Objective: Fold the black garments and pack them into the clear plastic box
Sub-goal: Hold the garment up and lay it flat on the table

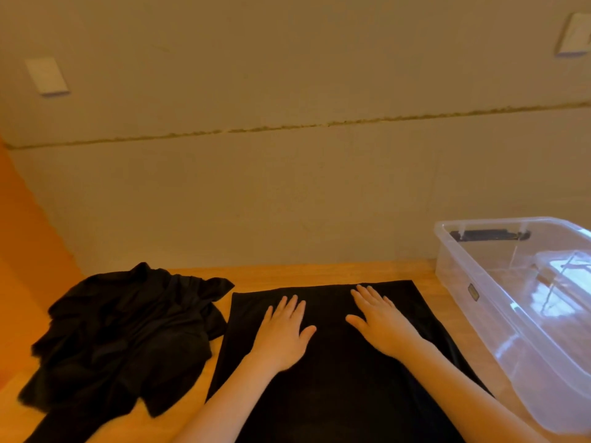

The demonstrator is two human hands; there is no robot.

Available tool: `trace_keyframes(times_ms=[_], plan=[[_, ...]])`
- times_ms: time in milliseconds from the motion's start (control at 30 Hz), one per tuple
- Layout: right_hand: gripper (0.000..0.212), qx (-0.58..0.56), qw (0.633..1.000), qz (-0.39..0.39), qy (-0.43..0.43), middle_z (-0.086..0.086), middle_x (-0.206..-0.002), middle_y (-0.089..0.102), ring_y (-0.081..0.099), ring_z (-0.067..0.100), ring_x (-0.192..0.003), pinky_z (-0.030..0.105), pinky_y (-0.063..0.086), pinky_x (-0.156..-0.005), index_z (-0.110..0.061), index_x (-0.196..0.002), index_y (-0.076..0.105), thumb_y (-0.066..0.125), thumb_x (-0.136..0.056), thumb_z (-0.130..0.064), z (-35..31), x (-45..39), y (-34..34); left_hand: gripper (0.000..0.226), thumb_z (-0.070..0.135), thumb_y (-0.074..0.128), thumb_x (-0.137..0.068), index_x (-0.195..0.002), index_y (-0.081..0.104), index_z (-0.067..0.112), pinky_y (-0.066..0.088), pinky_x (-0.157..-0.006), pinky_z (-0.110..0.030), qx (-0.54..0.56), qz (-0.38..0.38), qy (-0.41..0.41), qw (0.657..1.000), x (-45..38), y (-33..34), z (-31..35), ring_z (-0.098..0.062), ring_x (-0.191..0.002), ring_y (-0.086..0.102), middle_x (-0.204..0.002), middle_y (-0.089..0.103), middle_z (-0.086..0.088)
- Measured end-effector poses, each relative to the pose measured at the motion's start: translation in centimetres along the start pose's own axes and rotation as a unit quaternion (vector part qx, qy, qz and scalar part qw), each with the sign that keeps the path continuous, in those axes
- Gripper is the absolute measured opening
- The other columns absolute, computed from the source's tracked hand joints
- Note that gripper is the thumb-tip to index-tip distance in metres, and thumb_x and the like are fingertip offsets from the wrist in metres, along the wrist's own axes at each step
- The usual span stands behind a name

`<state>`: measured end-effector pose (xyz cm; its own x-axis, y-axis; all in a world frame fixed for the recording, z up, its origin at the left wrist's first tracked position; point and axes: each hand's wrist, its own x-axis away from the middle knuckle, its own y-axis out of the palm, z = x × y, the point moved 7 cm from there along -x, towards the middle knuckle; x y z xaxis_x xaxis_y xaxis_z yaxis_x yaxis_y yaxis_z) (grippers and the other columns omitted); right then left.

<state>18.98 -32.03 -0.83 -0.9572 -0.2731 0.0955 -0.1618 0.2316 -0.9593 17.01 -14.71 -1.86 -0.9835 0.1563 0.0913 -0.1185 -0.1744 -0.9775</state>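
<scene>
Both hands flat, fingers straight, on the garment (pixel 335 372) spread at bottom center of the table (pixel 319 272): left hand (pixel 283 332) w/ right hand (pixel 380 321) beside it, nothing gripped. Heap (pixel 124 334) of black clothes (crumpled) at lower left. Box (pixel 479 302) at right edge, no clothes inside.

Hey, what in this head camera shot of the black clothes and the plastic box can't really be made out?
- Flat garment: near end cut off by the bottom edge; both hands, left and right, cover part of it.
- Crumpled pile: number of garments unclear, black folds merge.
- Clear plastic box: right side cut off by the frame edge; glare blurs its floor.
- Small label on the box wall: too small to read.
</scene>
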Motion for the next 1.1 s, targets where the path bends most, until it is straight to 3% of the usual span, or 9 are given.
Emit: trace_keyframes(times_ms=[133, 233, 300, 400, 567, 733, 900, 1000, 1100], plan=[[0.062, 0.030, 0.998, -0.051, 0.010, -0.003, -0.157, 0.000, -0.004, 0.014, -0.144, 0.039, 0.002, -0.116, -0.020, -0.149, 0.008, 0.028, -0.097, -0.048, 1.6, -3.9, 1.7, 0.059, 0.047, 0.025, -0.099, -0.150, 0.007, 0.022, -0.002, -0.116, -0.039, 0.009, -0.022, -0.017, 1.000, -3.6, 1.1, -2.1, -0.015, -0.145, -0.006, -0.159, -0.001, 0.003], [0.058, -0.029, 0.997, 0.014, 0.066, 0.000, -0.157, 0.008, 0.005, 0.016, -0.144, 0.039, 0.007, -0.116, -0.018, -0.148, 0.016, 0.032, -0.098, -0.044, 5.3, -4.6, 0.2, 0.056, 0.043, 0.029, -0.100, -0.150, 0.012, 0.022, -0.002, -0.116, -0.038, 0.067, 0.005, -0.018, 0.998, -4.6, 0.2, -4.9, -0.014, -0.145, -0.003, -0.158, 0.004, 0.004], [0.053, -0.090, 0.983, 0.097, 0.130, 0.005, -0.150, 0.030, 0.027, 0.024, -0.139, 0.037, 0.024, -0.111, -0.012, -0.144, 0.030, 0.039, -0.097, -0.037, 8.8, -4.3, -1.5, 0.054, 0.039, 0.034, -0.100, -0.148, 0.022, 0.019, 0.007, -0.117, -0.037, 0.103, 0.071, -0.051, 0.991, -4.8, -1.3, -7.7, -0.016, -0.145, 0.009, -0.156, 0.018, 0.001], [0.024, -0.115, 0.958, 0.199, 0.174, 0.011, -0.101, 0.062, 0.058, 0.030, -0.101, 0.034, 0.042, -0.081, -0.005, -0.102, 0.057, 0.051, -0.093, -0.026, 12.4, -4.0, -3.0, 0.052, 0.039, 0.044, -0.097, -0.140, 0.039, 0.011, 0.031, -0.107, -0.037, 0.127, 0.137, -0.169, 0.968, -4.6, -2.6, -12.7, -0.025, -0.135, 0.032, -0.145, 0.039, -0.007], [0.031, -0.163, 0.929, 0.242, 0.227, 0.007, -0.076, 0.057, 0.053, 0.022, -0.076, 0.034, 0.041, -0.073, -0.013, -0.062, 0.047, 0.059, -0.089, -0.019, 13.7, -5.0, -2.8, 0.045, 0.037, 0.059, -0.090, -0.125, 0.055, 0.010, 0.044, -0.095, -0.041, 0.156, 0.169, -0.271, 0.935, -4.7, -2.6, -15.8, -0.030, -0.117, 0.047, -0.124, 0.055, -0.011], [0.017, -0.236, 0.913, 0.238, 0.234, 0.004, -0.072, 0.054, 0.050, 0.018, -0.068, 0.032, 0.037, -0.068, -0.008, -0.082, 0.055, 0.054, -0.092, -0.021, 14.2, -5.7, -3.4, 0.023, 0.020, 0.058, -0.092, -0.106, 0.062, 0.002, 0.042, -0.077, -0.031, 0.284, 0.239, -0.238, 0.898, -5.0, -3.6, -15.7, -0.022, -0.091, 0.057, -0.091, 0.060, -0.004], [0.018, -0.279, 0.890, 0.290, 0.217, 0.009, -0.083, 0.055, 0.050, 0.022, -0.076, 0.033, 0.036, -0.071, -0.004, -0.097, 0.053, 0.048, -0.095, -0.021, 14.0, -6.5, -5.3, 0.027, 0.019, 0.054, -0.094, -0.114, 0.056, 0.000, 0.038, -0.074, -0.028, 0.359, 0.291, -0.240, 0.854, -6.2, -4.7, -15.4, -0.025, -0.094, 0.056, -0.102, 0.061, -0.013], [0.026, -0.200, 0.917, 0.254, 0.235, 0.005, -0.072, 0.053, 0.050, 0.019, -0.065, 0.032, 0.039, -0.064, 0.002, -0.104, 0.054, 0.046, -0.096, -0.022, 13.7, -7.3, -4.9, 0.034, 0.021, 0.056, -0.093, -0.121, 0.050, 0.003, 0.046, -0.078, -0.032, 0.314, 0.259, -0.244, 0.880, -6.8, -4.0, -15.0, -0.026, -0.101, 0.058, -0.114, 0.061, -0.014], [0.036, -0.139, 0.937, 0.256, 0.191, 0.014, -0.113, 0.060, 0.057, 0.029, -0.100, 0.038, 0.046, -0.081, -0.003, -0.125, 0.049, 0.049, -0.094, -0.021, 10.9, -7.1, -4.7, 0.047, 0.030, 0.056, -0.092, -0.132, 0.043, 0.008, 0.043, -0.094, -0.034, 0.114, 0.261, -0.184, 0.941, -6.2, -4.7, -11.9, -0.024, -0.122, 0.047, -0.130, 0.050, -0.008]])
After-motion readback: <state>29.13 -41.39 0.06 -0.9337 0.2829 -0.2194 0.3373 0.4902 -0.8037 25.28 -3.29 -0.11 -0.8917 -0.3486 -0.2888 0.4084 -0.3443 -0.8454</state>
